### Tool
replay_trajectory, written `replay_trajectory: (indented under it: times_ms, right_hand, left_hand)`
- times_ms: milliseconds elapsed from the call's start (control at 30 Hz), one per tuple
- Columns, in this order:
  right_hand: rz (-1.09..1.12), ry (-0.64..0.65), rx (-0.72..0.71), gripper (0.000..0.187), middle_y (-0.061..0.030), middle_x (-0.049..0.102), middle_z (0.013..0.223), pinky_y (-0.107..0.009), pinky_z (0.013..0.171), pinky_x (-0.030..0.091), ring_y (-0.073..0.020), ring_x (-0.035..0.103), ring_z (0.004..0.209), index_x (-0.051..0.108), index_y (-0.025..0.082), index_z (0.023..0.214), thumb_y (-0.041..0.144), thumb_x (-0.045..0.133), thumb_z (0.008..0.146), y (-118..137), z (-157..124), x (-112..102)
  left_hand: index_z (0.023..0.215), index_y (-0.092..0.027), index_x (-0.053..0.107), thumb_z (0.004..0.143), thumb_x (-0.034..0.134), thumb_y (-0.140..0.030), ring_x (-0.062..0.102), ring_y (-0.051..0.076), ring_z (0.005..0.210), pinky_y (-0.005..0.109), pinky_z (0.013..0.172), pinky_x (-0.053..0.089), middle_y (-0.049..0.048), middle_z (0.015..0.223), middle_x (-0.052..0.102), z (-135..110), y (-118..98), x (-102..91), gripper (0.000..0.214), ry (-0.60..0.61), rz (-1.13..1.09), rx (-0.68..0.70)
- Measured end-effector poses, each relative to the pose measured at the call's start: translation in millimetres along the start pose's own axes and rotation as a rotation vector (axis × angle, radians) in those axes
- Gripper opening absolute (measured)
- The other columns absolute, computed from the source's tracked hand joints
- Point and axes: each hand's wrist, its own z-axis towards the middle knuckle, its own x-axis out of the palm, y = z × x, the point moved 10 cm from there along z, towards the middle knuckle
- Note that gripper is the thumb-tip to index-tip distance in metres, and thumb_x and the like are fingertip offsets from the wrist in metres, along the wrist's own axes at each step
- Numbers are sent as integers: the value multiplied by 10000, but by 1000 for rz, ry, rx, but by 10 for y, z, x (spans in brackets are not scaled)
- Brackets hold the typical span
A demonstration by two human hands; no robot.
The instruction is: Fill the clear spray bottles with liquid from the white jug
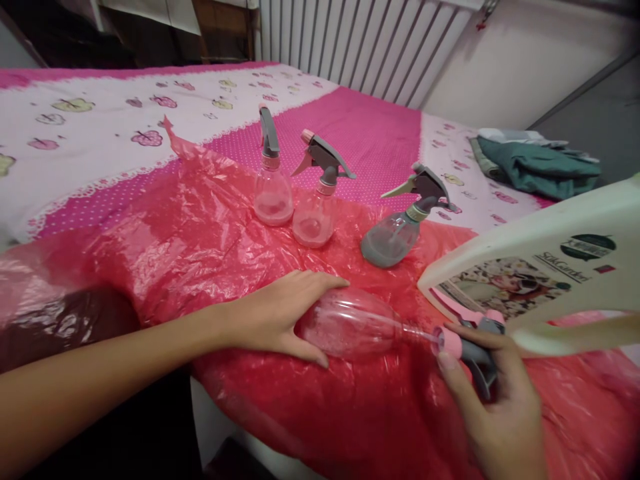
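Observation:
A clear spray bottle (357, 323) lies on its side on the red plastic sheet (165, 233), its neck pointing right. My left hand (285, 317) grips it round the base, thumb below and fingers above. In my right hand (500, 393) is a pink and grey trigger spray head (467, 350), held between thumb and fingers. The spray head's collar is apart from the bottle's threaded neck, and its dip tube runs into the bottle. Just behind my right hand stands a large white jug (540, 267) with a picture label, tilted in view.
Behind the lying bottle stand two clear spray bottles with pink collars, one left (273, 193) and one beside it (315, 217), plus a greyish one (393, 237). Folded green cloth (540, 163) rests on the flowered bedspread (115, 110). A white radiator (345, 47) is at the back.

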Motion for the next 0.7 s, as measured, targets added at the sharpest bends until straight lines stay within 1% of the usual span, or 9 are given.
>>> replay_trajectory:
  times_ms: [67, 167, 300, 367, 467, 533, 633, 700]
  right_hand:
    - [-35, 13, -51, 206, 9, 743, 999, -220, 776, 539, -127, 706, 843, 698, 266, 1107, 397, 723, 950, 33, 3, -4]
    - [-88, 49, -104, 205, 9, 745, 1026, -227, 828, 539, -136, 712, 900, 689, 270, 1130, 383, 714, 962, 43, 2, -11]
    - [-136, 41, -100, 193, -13, 748, 1076, -290, 957, 519, -206, 698, 1122, 699, 269, 1110, 402, 687, 970, 16, 5, -48]
    - [-143, 40, -108, 196, -22, 748, 1076, -308, 971, 517, -236, 681, 1189, 704, 268, 1096, 410, 691, 961, 6, 8, -62]
    - [-136, 104, -140, 195, -14, 756, 1053, -277, 905, 535, -224, 704, 1144, 702, 276, 1121, 377, 707, 954, -22, 3, -37]
    - [-127, 133, -140, 185, -10, 762, 1080, -254, 885, 535, -205, 709, 1124, 701, 285, 1131, 363, 703, 963, -65, -2, -42]
    - [-114, 100, -99, 188, -25, 756, 1178, -258, 910, 527, -207, 688, 1169, 705, 281, 1114, 396, 708, 965, -132, -4, -111]
    - [-110, 45, -60, 219, -41, 747, 1213, -276, 896, 527, -209, 694, 1121, 706, 268, 1107, 424, 721, 953, -162, -5, -171]
  left_hand:
    - [1560, -216, 431, 867, 788, -673, 622, 409, 1341, 581, 1122, 491, 204, 1531, 599, 3, -9, 4, 903, 1, 3, 8]
    - [1556, -215, 439, 873, 779, -678, 630, 407, 1325, 574, 1111, 497, 203, 1515, 609, 6, -24, 3, 893, -3, 11, 20]
    - [1553, -212, 444, 876, 774, -681, 638, 404, 1307, 568, 1096, 506, 200, 1496, 620, 3, -36, 1, 887, -4, 19, 28]
    - [1556, -213, 442, 880, 774, -675, 639, 404, 1302, 570, 1094, 505, 201, 1495, 621, 0, -44, 0, 884, -5, 24, 36]
    - [1557, -209, 445, 880, 778, -669, 641, 405, 1294, 571, 1094, 503, 205, 1489, 624, -1, -51, 0, 883, -8, 29, 44]
    - [1557, -213, 447, 879, 782, -666, 643, 404, 1295, 566, 1092, 506, 203, 1489, 626, 0, -54, 2, 881, -7, 27, 49]
    - [1558, -226, 448, 878, 784, -662, 638, 403, 1308, 566, 1101, 502, 194, 1497, 624, 4, -58, 3, 875, -3, 19, 51]
    - [1559, -230, 446, 877, 784, -662, 635, 403, 1312, 569, 1105, 500, 191, 1499, 623, 4, -53, -3, 875, -5, 16, 44]
